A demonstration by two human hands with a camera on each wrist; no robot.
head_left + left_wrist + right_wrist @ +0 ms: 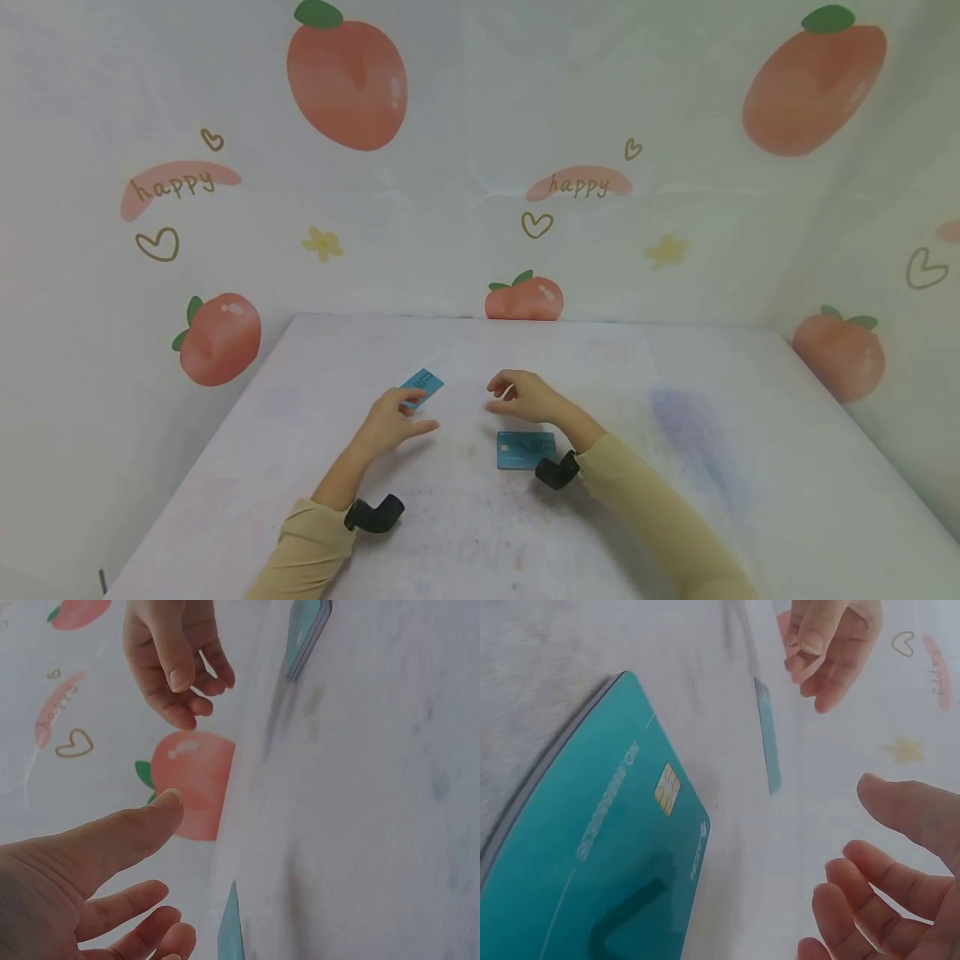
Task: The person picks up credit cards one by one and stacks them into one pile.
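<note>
A teal card (427, 383) marked VIP lies aslant on the table, left of centre. My left hand (386, 427) hovers beside and above it, thumb and fingers apart; the right wrist view shows a gap between that card (768, 739) and the hand (838, 645). Nearer the front lies a small stack of teal cards (517, 452), chip side up, its layered edge showing in the left wrist view. My right hand (527, 397) is in the air just beyond this stack, fingers loosely bent and thumb apart, holding nothing.
Both things lie on a pale, faintly stained table (720, 533). Black wrist cameras (378, 514) sit on both forearms; the right one overlaps the stack's corner in the head view. A white cloth (465, 108) printed with fruit and hearts hangs behind the table.
</note>
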